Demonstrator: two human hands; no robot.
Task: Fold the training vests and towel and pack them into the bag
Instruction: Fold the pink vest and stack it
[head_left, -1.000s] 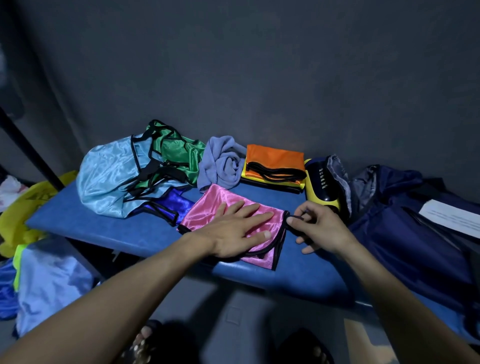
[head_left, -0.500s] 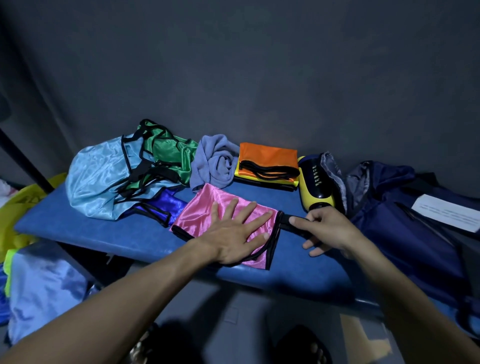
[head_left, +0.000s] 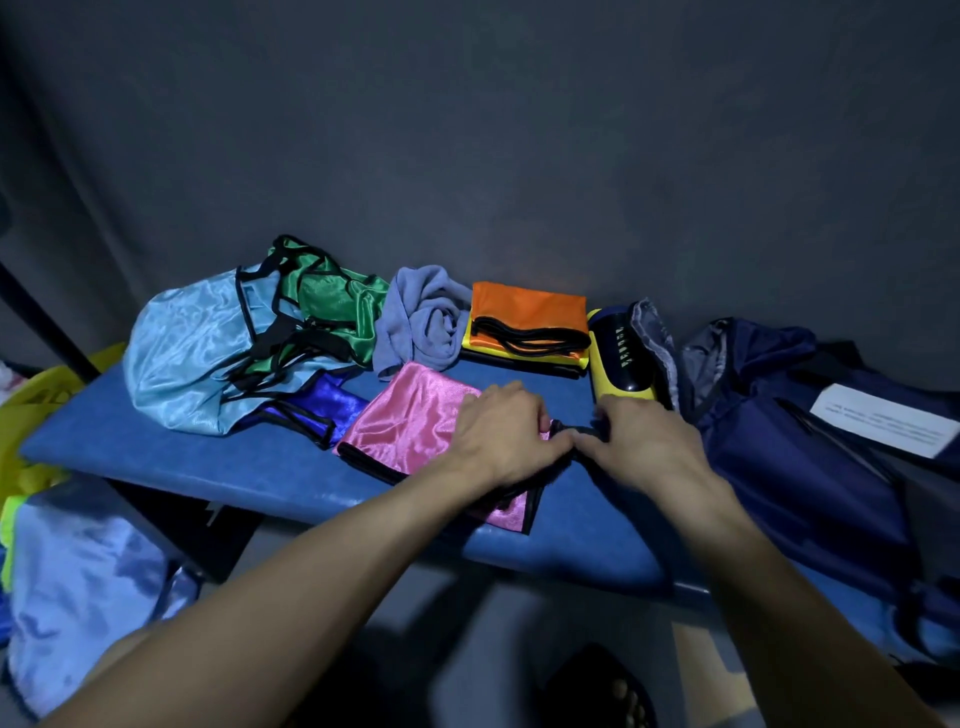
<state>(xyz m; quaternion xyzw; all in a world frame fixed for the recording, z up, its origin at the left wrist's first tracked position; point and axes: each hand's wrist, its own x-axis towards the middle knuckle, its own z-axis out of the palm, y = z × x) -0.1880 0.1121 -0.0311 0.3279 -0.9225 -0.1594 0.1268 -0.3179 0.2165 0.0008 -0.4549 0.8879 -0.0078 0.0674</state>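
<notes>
The black strap (head_left: 574, 434) is pinched between left hand (head_left: 506, 431) and right hand (head_left: 641, 441), at the pink vest (head_left: 415, 431)'s right edge.

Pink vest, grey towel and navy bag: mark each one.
pink vest (head_left: 410, 423), head view, bare satin left of the hands
grey towel (head_left: 423, 317), head view, middle of the crumpled heap
navy bag (head_left: 779, 467), head view, front panel
</notes>
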